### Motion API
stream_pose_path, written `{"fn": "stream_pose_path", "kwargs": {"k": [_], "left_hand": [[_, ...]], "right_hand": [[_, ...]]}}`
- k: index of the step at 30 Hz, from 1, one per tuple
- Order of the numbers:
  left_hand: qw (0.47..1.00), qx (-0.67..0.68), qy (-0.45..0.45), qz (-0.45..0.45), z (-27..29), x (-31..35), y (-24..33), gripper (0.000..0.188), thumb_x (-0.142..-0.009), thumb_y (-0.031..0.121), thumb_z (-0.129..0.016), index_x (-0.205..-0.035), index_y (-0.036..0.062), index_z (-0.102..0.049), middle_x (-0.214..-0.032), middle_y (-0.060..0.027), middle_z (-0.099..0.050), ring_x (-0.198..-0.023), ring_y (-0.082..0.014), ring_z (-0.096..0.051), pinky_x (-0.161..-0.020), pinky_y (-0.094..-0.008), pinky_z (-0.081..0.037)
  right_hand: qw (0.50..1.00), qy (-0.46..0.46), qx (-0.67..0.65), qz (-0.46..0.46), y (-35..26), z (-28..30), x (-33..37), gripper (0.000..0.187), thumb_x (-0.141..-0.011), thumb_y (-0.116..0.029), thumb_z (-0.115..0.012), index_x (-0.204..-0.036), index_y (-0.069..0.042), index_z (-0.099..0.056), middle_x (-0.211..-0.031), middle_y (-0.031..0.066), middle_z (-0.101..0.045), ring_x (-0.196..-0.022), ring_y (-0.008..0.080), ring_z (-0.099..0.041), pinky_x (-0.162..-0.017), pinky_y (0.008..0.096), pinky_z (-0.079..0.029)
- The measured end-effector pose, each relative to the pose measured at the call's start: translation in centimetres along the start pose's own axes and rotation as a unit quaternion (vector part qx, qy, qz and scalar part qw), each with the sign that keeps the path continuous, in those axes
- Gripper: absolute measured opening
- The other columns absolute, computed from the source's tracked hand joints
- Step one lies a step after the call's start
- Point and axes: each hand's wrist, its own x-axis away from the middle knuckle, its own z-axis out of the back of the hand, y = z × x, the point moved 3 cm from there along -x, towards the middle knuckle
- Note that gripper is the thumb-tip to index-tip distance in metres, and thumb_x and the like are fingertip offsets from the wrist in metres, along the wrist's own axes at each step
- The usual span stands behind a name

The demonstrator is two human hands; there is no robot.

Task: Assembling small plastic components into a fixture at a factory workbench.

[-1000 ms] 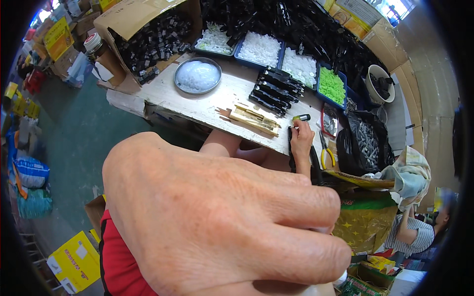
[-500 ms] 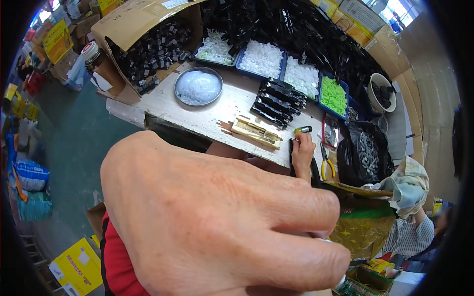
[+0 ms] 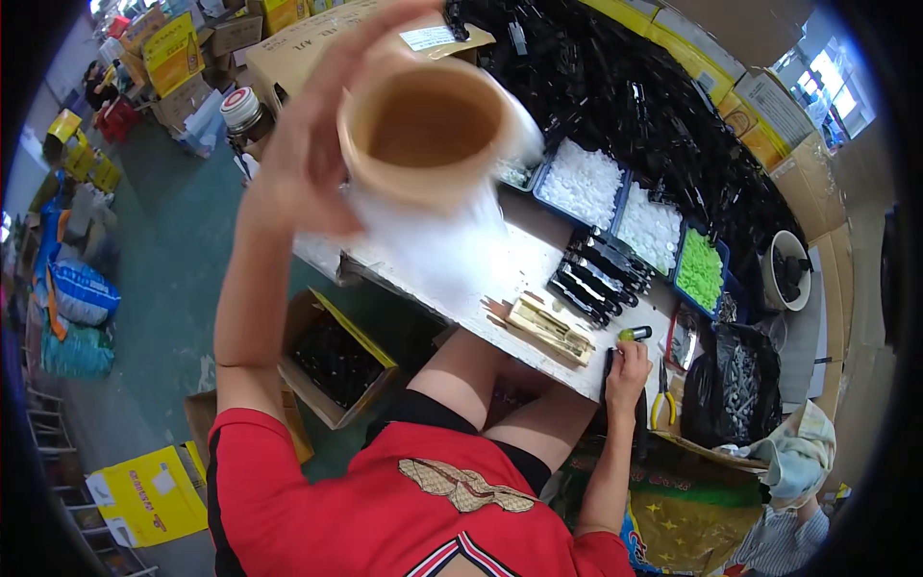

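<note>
My left hand (image 3: 312,154), raised close to the camera and smeared by motion, grips a round hollow thing (image 3: 428,183) with a tan rim and a brown inside. White, blurred material shows beside and under its rim; its kind is unclear. My right hand (image 3: 630,367) rests at the table's front edge with fingers curled. Just beyond its fingertips is a green-and-black handle (image 3: 635,334), and a dark piece shows beside them; what the hand grips is hidden. Left of it lies a pale wooden jig (image 3: 550,329), with a row of black handle-like parts (image 3: 598,276) behind.
Blue trays hold white pieces (image 3: 580,185) and green pieces (image 3: 699,272). Black parts (image 3: 663,125) are heaped behind. Yellow-handled pliers (image 3: 663,404) lie right of my hand, near a black bag of grey parts (image 3: 738,389). A carton of dark parts (image 3: 332,361) stands below the table.
My left hand has moved up and left, away from in front of the camera, bringing the round hollow thing into view. The view has shifted; my right hand stays at the table edge.
</note>
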Motion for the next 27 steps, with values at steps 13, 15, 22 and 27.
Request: {"fn": "stream_pose_path", "kwargs": {"k": [13,15,22,27], "left_hand": [[0.918,-0.248,0.187,0.248,22.5,-2.0,-17.6,0.091,-0.066,0.016,-0.075,-0.139,0.0045,-0.022,-0.114,-0.0107,-0.055,-0.104,-0.0186,-0.054,-0.084,-0.0270,-0.045],[0.894,-0.288,0.177,0.294,23.6,-1.2,-17.2,0.098,-0.063,0.017,-0.079,-0.140,0.0029,-0.020,-0.118,-0.0128,-0.053,-0.105,-0.0197,-0.054,-0.080,-0.0271,-0.048],[0.861,-0.421,0.132,0.254,29.0,-0.9,-20.7,0.098,-0.064,0.025,-0.076,-0.140,0.0013,-0.019,-0.127,-0.0168,-0.045,-0.111,-0.0215,-0.047,-0.091,-0.0295,-0.039],[0.757,-0.602,0.228,0.110,27.5,-2.8,-15.6,0.080,-0.063,0.040,-0.078,-0.126,0.0018,-0.046,-0.112,-0.0168,-0.057,-0.103,-0.0254,-0.054,-0.089,-0.0345,-0.041]], "right_hand": [[1.000,-0.012,0.011,-0.015,-0.2,0.3,0.0,0.016,-0.075,0.002,-0.055,-0.089,-0.005,-0.056,-0.090,0.0106,-0.055,-0.084,0.0289,-0.053,-0.072,0.0362,-0.035],[1.000,-0.017,0.005,-0.010,-0.3,0.4,-0.1,0.014,-0.076,0.002,-0.055,-0.088,-0.004,-0.056,-0.089,0.0106,-0.054,-0.083,0.0290,-0.053,-0.071,0.0357,-0.035],[0.999,-0.026,0.012,0.029,0.3,-0.1,-0.9,0.014,-0.074,0.001,-0.056,-0.086,-0.006,-0.054,-0.087,0.0102,-0.054,-0.080,0.0300,-0.052,-0.069,0.0376,-0.036],[0.997,-0.007,0.066,0.046,-0.7,-0.4,-1.7,0.012,-0.076,-0.007,-0.060,-0.087,-0.007,-0.058,-0.085,0.0080,-0.054,-0.083,0.0264,-0.052,-0.068,0.0383,-0.036]]}}
